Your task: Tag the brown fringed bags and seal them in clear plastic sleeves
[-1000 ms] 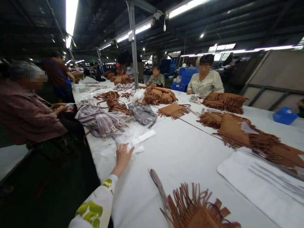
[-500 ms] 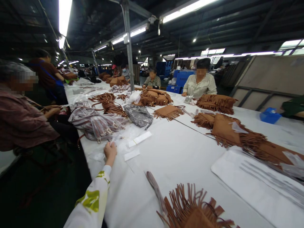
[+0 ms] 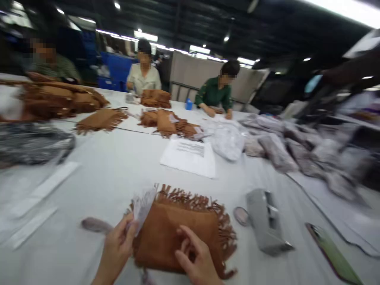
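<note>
A brown suede-like fringed bag [image 3: 178,225] lies flat on the white table in front of me, its fringe spread along the far and right sides. My left hand [image 3: 117,239] is at its left edge, thumb and fingers pinched on a piece of clear plastic film [image 3: 145,204] that stands up by the bag's corner. Over the middle of the bag is my right hand [image 3: 196,253], fingers bent and apart with nothing visible in them. Whether it touches the leather I cannot tell. A plastic-wrapped strap [image 3: 96,225] sticks out to the left, blurred.
A grey tape dispenser [image 3: 263,217], a small round disc [image 3: 241,216] and a green phone [image 3: 334,253] lie to the right. White paper strips [image 3: 44,190] are at left. Beyond are a printed white bag [image 3: 190,160], brown bags [image 3: 166,122] and wrapped bundles [image 3: 277,148]. Co-workers sit across the table.
My view has swung right. My left hand has come from the plastic pile at the left to the fringed bag, with film in its fingers. My right hand has come into view.
</note>
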{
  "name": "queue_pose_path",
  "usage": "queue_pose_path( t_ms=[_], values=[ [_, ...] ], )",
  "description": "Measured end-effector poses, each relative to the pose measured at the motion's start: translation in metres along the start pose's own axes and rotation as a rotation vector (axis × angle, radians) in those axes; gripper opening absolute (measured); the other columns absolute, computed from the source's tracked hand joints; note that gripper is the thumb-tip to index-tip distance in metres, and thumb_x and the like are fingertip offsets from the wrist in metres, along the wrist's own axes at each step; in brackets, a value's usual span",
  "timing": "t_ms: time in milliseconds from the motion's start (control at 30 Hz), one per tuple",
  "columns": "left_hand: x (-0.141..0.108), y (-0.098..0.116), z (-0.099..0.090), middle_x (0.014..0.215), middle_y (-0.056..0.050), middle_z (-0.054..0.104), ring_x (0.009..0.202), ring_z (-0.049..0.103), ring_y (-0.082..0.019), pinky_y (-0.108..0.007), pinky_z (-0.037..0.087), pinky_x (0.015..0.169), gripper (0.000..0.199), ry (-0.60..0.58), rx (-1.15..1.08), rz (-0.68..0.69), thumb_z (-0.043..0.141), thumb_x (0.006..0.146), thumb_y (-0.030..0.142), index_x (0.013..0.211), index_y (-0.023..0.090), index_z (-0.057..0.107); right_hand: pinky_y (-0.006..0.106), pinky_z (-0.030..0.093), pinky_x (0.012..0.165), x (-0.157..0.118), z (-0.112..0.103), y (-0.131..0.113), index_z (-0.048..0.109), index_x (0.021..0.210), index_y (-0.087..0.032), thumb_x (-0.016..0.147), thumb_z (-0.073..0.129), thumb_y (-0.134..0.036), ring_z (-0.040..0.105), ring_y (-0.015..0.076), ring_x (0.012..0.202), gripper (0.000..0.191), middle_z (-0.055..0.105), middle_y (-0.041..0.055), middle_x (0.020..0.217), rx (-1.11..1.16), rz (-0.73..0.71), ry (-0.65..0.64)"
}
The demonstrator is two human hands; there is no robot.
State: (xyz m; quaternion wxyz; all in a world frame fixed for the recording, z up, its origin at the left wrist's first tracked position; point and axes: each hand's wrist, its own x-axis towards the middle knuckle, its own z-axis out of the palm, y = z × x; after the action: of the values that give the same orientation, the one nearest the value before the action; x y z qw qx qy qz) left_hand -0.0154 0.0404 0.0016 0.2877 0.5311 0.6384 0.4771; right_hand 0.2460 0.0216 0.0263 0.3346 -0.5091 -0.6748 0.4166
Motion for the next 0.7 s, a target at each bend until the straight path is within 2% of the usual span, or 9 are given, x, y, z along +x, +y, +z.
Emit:
queue_pose_path(
  t_ms=[33,100,200,267,367,500,600,700],
  values=[
    [-0.010,0.007,0.020,0.107,-0.004,0.071,0.096,0.066,-0.020,-0.028,0.053,0.086,0.032,-0.105,-0.012,0.076,0.053,0.087,0.044,0.106,0.022,0.064,0.024,0.051,0.058,0.005,0.000,-0.004,0.048,0.130,-0.025,0.079,0.062,-0.032,0.060,0.0126,0.065,0.054,0.067,0.0056,0.101,0.091,0.031,0.065],
    [-0.028,0.017,0.056,0.113,-0.006,0.070,0.103,0.066,-0.020,-0.028,0.053,0.090,0.029,-0.277,-0.042,0.217,0.051,0.089,0.039,0.109,0.023,0.064,0.023,0.047,0.054,0.013,0.001,-0.010,0.047,0.130,-0.022,0.077,0.065,-0.032,0.056,0.0110,0.059,0.057,0.069,0.0035,0.090,0.171,0.061,0.169],
    [-0.044,0.023,0.091,0.111,-0.006,0.071,0.100,0.068,-0.019,-0.026,0.055,0.087,0.026,-0.379,-0.027,0.369,0.050,0.090,0.034,0.109,0.025,0.065,0.022,0.042,0.052,0.016,0.005,-0.012,0.065,0.104,-0.019,0.078,0.062,-0.027,0.053,0.0108,0.054,0.028,0.063,-0.0015,0.066,0.134,0.076,0.252],
    [-0.046,0.021,0.100,0.108,-0.005,0.073,0.096,0.069,-0.018,-0.024,0.056,0.085,0.024,-0.381,0.015,0.416,0.052,0.089,0.033,0.107,0.027,0.066,0.022,0.043,0.054,0.017,0.001,-0.010,0.070,0.084,-0.019,0.079,0.059,-0.023,0.055,0.0119,0.059,0.012,0.064,-0.0003,0.067,0.082,0.062,0.275],
    [-0.042,0.015,0.097,0.111,-0.003,0.072,0.098,0.069,-0.018,-0.024,0.056,0.084,0.020,-0.341,0.069,0.427,0.054,0.088,0.035,0.102,0.028,0.067,0.022,0.047,0.062,0.028,-0.028,-0.003,0.070,0.079,-0.020,0.080,0.055,-0.019,0.061,0.0138,0.069,0.016,0.068,0.0013,0.076,-0.051,-0.014,0.327],
    [-0.032,0.003,0.079,0.116,-0.003,0.069,0.106,0.066,-0.021,-0.033,0.056,0.091,0.027,-0.149,0.138,0.277,0.053,0.086,0.043,0.105,0.028,0.065,0.025,0.051,0.071,0.064,-0.103,0.022,0.070,0.084,-0.021,0.083,0.047,-0.021,0.065,0.0156,0.078,0.023,0.071,0.0031,0.084,-0.489,-0.109,0.580],
    [-0.027,-0.013,0.061,0.118,-0.002,0.068,0.109,0.064,-0.026,-0.043,0.055,0.094,0.034,-0.051,0.187,0.119,0.051,0.084,0.049,0.109,0.029,0.062,0.032,0.051,0.076,0.095,-0.165,0.048,0.069,0.091,-0.016,0.084,0.043,-0.024,0.065,0.0201,0.082,0.028,0.071,0.0094,0.089,-0.605,-0.043,0.718],
    [-0.026,-0.030,0.044,0.118,-0.004,0.067,0.108,0.064,-0.030,-0.048,0.056,0.091,0.036,-0.005,0.201,-0.006,0.051,0.082,0.050,0.109,0.029,0.062,0.036,0.048,0.088,0.119,-0.210,0.069,0.067,0.100,-0.012,0.087,0.039,-0.023,0.063,0.0223,0.095,0.033,0.069,0.0143,0.102,-0.717,0.038,0.785]
  ],
)
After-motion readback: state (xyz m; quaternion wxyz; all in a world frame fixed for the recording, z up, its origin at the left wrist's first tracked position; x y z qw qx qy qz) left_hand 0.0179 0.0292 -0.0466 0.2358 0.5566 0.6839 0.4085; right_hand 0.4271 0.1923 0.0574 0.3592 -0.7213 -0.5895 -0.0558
